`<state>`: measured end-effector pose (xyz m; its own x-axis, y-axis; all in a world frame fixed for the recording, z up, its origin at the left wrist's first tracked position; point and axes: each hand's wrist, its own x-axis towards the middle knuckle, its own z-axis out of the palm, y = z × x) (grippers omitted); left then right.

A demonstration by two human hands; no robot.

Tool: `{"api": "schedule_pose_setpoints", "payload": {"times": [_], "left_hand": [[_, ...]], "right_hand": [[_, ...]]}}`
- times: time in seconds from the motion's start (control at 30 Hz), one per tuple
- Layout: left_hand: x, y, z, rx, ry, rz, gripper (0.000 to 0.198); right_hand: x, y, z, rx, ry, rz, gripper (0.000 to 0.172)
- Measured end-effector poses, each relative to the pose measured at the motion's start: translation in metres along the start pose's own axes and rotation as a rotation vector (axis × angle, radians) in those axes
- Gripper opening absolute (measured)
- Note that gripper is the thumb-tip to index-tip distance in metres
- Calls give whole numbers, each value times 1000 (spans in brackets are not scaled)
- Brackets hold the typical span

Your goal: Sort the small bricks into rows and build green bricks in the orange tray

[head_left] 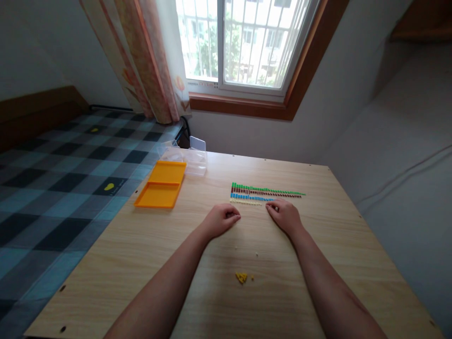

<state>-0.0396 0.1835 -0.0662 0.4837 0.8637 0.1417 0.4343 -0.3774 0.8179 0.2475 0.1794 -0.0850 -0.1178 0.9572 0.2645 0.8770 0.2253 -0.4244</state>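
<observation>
At the dial's centre, on a pale wood table (254,230) with dark spots (62,288) along its edges: rows of small blocks (261,193) in green, brown, blue and cream. At eight o'clock from them, the left hand (221,220), fingers curled, thumb drawn close to the forefinger; cannot tell if gripping anything. At four, the right hand (285,214), fingertips narrowed, just beside the rows; cannot tell if holding anything. Between six and seven, a yellow heap of blocks (241,278). At nine, an orange tray (160,195) and, beyond it, a checked bed (81,174). At ten, clear plastic boxes (196,165); just past ten, a flowered curtain (148,61); at twelve, a barred window (252,47); at two, a wooden ledge (423,26)
</observation>
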Motion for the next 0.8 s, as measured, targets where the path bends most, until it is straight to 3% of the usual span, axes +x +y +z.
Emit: {"api": "schedule_pose_setpoints", "payload": {"times": [0.43, 0.8], "left_hand": [[1, 3, 0, 14, -11, -9, 12], [1, 4, -2, 18, -2, -3, 12]], "right_hand": [[1, -8, 9, -52, 1, 0, 22], [0, -5, 9, 56, 62, -19, 26]]}}
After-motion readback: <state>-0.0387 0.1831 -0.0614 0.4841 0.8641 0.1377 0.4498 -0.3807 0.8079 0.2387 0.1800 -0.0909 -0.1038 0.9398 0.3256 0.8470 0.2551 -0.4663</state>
